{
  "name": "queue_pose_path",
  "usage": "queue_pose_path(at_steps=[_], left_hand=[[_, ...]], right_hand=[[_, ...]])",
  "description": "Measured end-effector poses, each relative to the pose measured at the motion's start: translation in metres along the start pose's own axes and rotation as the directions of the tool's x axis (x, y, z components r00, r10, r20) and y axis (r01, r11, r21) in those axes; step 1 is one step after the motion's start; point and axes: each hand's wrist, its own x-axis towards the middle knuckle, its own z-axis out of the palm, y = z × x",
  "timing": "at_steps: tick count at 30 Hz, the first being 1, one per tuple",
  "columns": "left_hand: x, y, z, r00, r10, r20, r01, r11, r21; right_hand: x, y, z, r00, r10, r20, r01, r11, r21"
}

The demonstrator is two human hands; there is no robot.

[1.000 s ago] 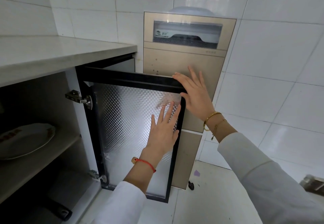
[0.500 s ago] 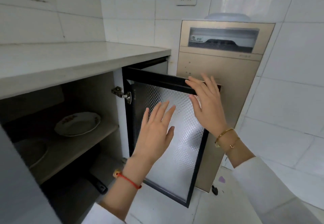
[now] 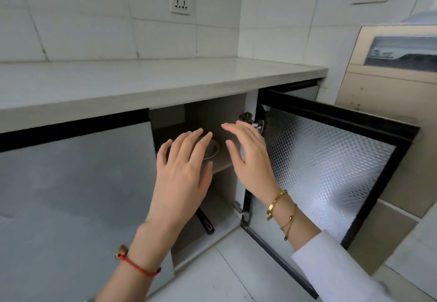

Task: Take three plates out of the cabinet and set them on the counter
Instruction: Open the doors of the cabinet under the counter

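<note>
Now away from the open door (image 3: 331,171), both hands before the cabinet (image 3: 208,112) opening. Left hand (image 3: 184,171) and right hand (image 3: 250,159) empty, fingers spread wide, holding nothing. Plate (image 3: 212,149) on the inner shelf (image 3: 222,166), partly hidden behind the left fingers. Counter (image 3: 142,81) above.

No legible text, brand or number is found. A small pale mark is printed on the dark window panel (image 3: 402,50) of the beige appliance (image 3: 387,117) at the right edge, but it is too blurred to be read. The 2 wall sockets (image 3: 179,4) carry no readable lettering.
</note>
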Motion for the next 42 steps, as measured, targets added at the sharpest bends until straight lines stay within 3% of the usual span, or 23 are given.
queue_pose_path(at_steps=[7, 15, 26, 33, 42], left_hand=[[-0.014, -0.058, -0.020, 0.969, -0.220, -0.116, 0.239, 0.954, 0.181], [-0.002, -0.088, -0.016, 0.938, -0.325, -0.120, 0.346, 0.894, 0.283], [0.019, -0.094, -0.004, 0.911, -0.349, -0.218, 0.405, 0.854, 0.327], [0.028, -0.081, -0.007, 0.915, -0.383, -0.128, 0.403, 0.850, 0.340], [-0.003, -0.053, -0.014, 0.933, -0.325, -0.158, 0.360, 0.862, 0.357]], right_hand=[[0.028, -0.037, 0.077, 0.977, 0.123, 0.172, -0.178, 0.919, 0.352], [0.062, -0.058, 0.140, 0.919, 0.177, 0.353, -0.334, 0.826, 0.455], [0.072, -0.051, 0.164, 0.927, 0.123, 0.355, -0.339, 0.683, 0.647], [0.070, -0.042, 0.157, 0.941, 0.055, 0.333, -0.273, 0.707, 0.653], [0.032, -0.050, 0.126, 0.980, 0.010, 0.198, -0.144, 0.725, 0.674]])
